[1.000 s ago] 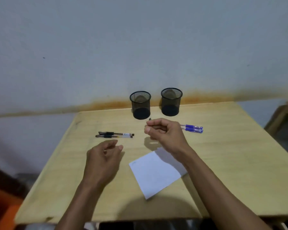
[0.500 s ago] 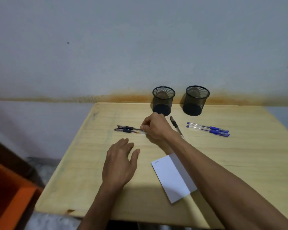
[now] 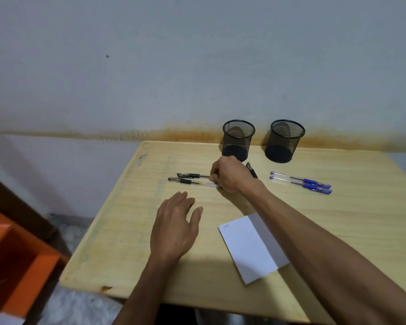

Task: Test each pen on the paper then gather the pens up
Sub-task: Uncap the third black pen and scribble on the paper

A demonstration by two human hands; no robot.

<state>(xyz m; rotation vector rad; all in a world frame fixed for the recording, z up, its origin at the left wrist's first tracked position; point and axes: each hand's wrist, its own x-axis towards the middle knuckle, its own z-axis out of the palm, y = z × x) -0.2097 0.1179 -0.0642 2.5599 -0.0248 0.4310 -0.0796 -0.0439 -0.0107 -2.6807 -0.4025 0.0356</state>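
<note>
Two black pens (image 3: 192,179) lie side by side on the wooden table (image 3: 352,214), left of centre. My right hand (image 3: 230,175) reaches across and its curled fingers touch their right ends; a third black pen (image 3: 251,170) sticks out from behind that hand, held in it. Two blue pens (image 3: 301,182) lie together to the right. A white sheet of paper (image 3: 251,245) with a small scribble at its top left corner lies near the front. My left hand (image 3: 174,227) rests flat on the table, fingers straight.
Two black mesh pen cups (image 3: 238,139) (image 3: 284,140) stand at the back of the table against the grey wall. An orange piece of furniture (image 3: 14,259) stands on the floor to the left. The table's left edge is close to the black pens.
My right hand, holding one black pen, moved left from above the table's middle down to the two black pens. My left hand flattened onto the table. My head turned left.
</note>
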